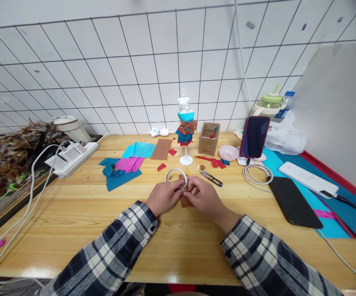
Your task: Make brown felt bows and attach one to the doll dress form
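My left hand [164,198] is closed on a thin white ring [176,169] that looks like a narrow tape roll, held on edge above the table. The fingers of my right hand [207,196] pinch together at the ring's right side; what lies between them is too small to make out. A brown strip of fabric or paper [185,202] lies beneath both hands, partly covered by them. Black thread snips [211,178] rest just right of my right hand. Behind stands a small white dress form [183,105] wearing a cyan top, brown bow [187,127] and ruffled teal and red skirt.
Cyan [140,149], magenta [130,164], teal [122,180] and brown [161,149] pieces lie left of the form. A cardboard box [208,144], pink bowl [228,153] and phone [254,137] stand right. A power strip [73,158] with cables is at left.
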Demonstrator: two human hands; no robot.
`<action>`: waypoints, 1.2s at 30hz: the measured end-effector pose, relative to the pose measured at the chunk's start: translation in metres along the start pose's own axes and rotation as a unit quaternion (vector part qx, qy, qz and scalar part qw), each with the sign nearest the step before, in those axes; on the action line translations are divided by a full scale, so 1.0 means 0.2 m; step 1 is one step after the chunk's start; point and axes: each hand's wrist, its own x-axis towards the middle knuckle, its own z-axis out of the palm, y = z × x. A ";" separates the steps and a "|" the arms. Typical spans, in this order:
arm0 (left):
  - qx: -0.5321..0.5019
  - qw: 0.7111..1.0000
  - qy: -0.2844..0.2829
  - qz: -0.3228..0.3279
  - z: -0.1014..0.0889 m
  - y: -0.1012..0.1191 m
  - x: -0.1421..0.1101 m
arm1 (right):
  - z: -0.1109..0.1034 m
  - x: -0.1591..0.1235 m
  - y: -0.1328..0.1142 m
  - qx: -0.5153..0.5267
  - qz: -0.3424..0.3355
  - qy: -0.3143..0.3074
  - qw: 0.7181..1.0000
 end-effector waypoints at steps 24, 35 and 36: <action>-0.076 0.996 0.043 -0.009 0.01 -0.03 0.01 | -0.04 -0.01 -0.02 -0.051 -0.009 0.040 0.998; -0.038 0.997 0.067 0.013 -0.07 -0.02 0.01 | -0.11 0.02 0.03 -0.102 0.033 0.096 0.990; -0.047 0.995 0.083 0.001 -0.07 -0.02 0.01 | -0.10 0.01 0.03 -0.100 0.031 0.085 0.991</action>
